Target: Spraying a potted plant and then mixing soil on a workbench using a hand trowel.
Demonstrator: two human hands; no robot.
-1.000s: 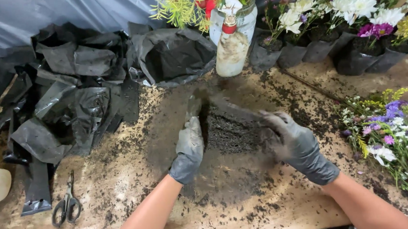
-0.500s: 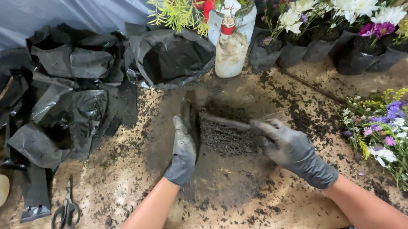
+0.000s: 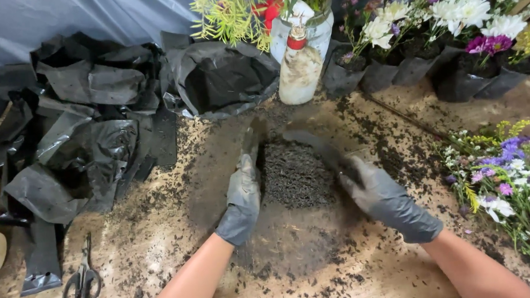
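A heap of dark soil point(image 3: 296, 175) lies in the middle of the brown table point(image 3: 160, 235). My left hand point(image 3: 243, 193), in a grey glove, stands on edge against the heap's left side, fingers stretched away from me. Its grey-gloved partner, my right hand point(image 3: 381, 194), presses against the heap's right side, its fingertips blurred and smeared with soil. Both hands hold nothing; they cup the soil between them.
Black plastic bags point(image 3: 86, 135) pile up at the left, one open bag point(image 3: 224, 78) behind the heap. A dirty bottle point(image 3: 298, 67) stands at the back, with potted flowers point(image 3: 447, 27) beside it. Cut flowers point(image 3: 512, 177) lie at right. Scissors point(image 3: 80, 283) lie at front left.
Both hands have slid away from me along the sides of the heap, pushing the soil into a tighter, narrower mound.
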